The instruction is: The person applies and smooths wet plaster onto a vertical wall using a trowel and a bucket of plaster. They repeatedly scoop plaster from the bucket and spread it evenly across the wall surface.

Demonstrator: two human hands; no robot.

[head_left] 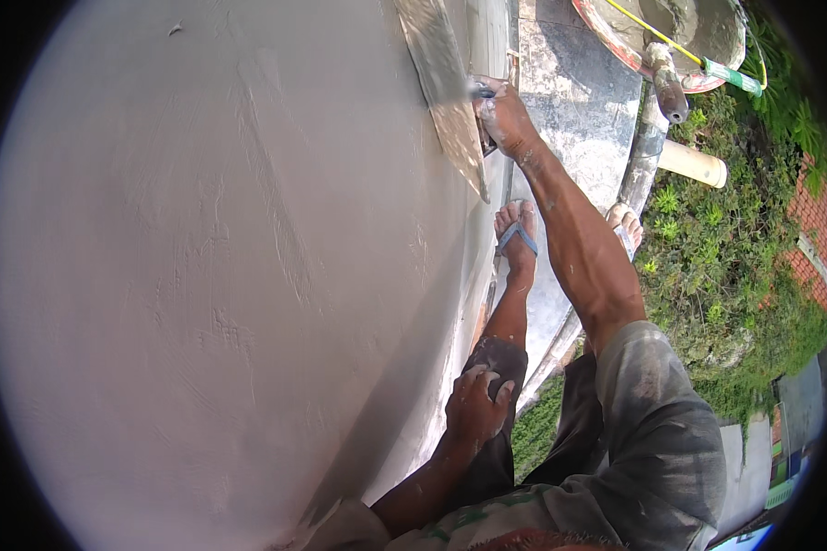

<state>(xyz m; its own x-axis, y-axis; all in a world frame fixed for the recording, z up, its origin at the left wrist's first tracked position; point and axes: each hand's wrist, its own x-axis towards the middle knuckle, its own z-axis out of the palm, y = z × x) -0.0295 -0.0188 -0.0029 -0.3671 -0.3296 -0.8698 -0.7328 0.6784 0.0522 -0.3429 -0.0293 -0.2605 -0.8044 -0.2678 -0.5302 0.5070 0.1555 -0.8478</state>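
Observation:
My right hand (507, 121) is closed round the handle of a long plastering float (443, 87). The float's narrow, mortar-smeared blade stands against a wall of wet grey plaster (202, 239), which fills the left side. My left hand (476, 406) holds nothing and rests on my dark-trousered thigh, its fingers loosely bent and the thumb apart. White mortar spots both hands. Faint ridges and streaks run across the plaster, and a shadow falls on its lower right part.
I stand in blue flip-flops (518, 237) on a narrow mortar-stained platform (574, 87), edged by a pole (648, 138). At its far end is a red-rimmed tub (616, 53) with a yellow stick (657, 32) across it. A cream pipe (694, 163) juts out over green plants (708, 239).

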